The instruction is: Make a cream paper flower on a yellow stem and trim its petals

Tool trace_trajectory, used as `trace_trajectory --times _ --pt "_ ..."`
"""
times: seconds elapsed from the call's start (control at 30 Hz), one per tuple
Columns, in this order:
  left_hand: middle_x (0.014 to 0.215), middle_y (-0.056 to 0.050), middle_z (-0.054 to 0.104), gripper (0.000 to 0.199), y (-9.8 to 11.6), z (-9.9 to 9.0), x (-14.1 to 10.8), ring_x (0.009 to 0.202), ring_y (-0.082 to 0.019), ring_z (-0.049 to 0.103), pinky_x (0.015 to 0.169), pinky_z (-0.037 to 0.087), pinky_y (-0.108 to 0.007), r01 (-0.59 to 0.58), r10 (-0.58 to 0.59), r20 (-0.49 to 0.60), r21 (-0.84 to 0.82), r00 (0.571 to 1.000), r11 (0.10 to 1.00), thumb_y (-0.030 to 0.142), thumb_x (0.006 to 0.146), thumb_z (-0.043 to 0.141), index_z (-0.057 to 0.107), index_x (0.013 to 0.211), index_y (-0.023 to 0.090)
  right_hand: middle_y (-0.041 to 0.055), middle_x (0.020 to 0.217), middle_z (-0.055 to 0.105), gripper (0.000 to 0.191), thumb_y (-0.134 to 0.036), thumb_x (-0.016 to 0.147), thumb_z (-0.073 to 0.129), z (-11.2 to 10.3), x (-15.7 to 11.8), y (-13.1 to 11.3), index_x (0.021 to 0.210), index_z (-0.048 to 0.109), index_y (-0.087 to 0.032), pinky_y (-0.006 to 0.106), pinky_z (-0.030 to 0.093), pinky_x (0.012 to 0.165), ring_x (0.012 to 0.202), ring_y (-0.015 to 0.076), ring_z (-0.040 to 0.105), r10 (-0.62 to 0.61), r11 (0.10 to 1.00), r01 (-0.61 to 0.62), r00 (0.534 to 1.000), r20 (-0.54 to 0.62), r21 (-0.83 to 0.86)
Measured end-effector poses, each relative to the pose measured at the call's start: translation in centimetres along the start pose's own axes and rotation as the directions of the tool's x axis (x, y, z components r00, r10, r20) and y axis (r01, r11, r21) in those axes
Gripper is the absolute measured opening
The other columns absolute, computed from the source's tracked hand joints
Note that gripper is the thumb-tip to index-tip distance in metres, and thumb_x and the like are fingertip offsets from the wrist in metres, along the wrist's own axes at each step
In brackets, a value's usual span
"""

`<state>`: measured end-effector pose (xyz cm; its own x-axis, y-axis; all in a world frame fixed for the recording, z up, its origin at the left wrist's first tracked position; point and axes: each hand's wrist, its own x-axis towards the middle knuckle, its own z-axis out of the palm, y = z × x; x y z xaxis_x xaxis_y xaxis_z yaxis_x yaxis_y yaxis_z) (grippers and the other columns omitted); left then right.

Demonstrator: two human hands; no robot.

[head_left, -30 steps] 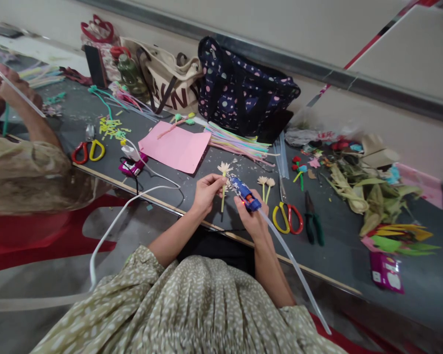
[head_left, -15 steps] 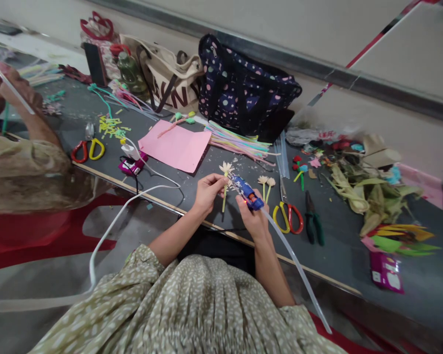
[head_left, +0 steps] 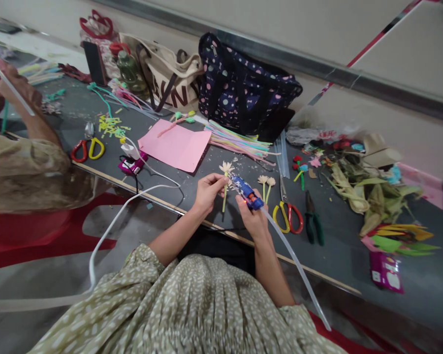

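Note:
Pinched in my left hand is a pale flower with a thin green stem hanging down. My right hand is wrapped round a blue glue gun, a small orange light glowing on it. The gun's nozzle points left, close to the flower; whether they touch cannot be made out. From its rear a long clear glue stick extends down to the right. Two more pale flowers lie just beyond my right hand. Red-and-yellow scissors and green-handled pliers lie to its right.
Pink paper and pipe cleaners lie behind my hands, with bags against the wall. A white cable crosses the table's edge. At the left, another person's hands hold something. Dried husks are heaped at the right.

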<state>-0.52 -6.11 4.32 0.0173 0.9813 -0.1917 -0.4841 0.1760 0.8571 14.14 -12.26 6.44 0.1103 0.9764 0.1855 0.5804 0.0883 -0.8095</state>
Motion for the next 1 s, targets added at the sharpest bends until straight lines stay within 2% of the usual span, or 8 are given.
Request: trace_trajectory --times 0.73,1.0 --pt "0.057 0.003 0.059 0.028 -0.17 -0.05 0.23 0.047 -0.005 0.05 0.044 0.043 -0.018 -0.002 0.002 -0.009 -0.01 1.0 1.0 0.036 0.064 0.085 0.069 0.07 0.014 -0.0055 0.061 0.05 0.032 -0.052 0.09 0.059 0.13 -0.14 0.28 0.08 0.048 -0.024 0.026 0.039 0.056 0.054 0.0145 0.047 0.016 1.0 -0.016 1.0 0.008 0.021" --pt "0.059 0.002 0.061 0.028 -0.34 -0.19 0.47 0.048 -0.006 0.051 0.044 0.043 -0.018 -0.017 0.017 0.001 0.0 1.0 1.0 0.036 0.065 0.085 0.07 0.073 0.014 -0.0056 0.062 0.05 0.032 -0.052 0.091 0.057 -0.11 0.17 0.24 0.08 0.047 -0.024 0.026 0.039 0.057 0.055 0.0147 0.048 0.008 1.0 -0.007 0.999 0.034 -0.022"
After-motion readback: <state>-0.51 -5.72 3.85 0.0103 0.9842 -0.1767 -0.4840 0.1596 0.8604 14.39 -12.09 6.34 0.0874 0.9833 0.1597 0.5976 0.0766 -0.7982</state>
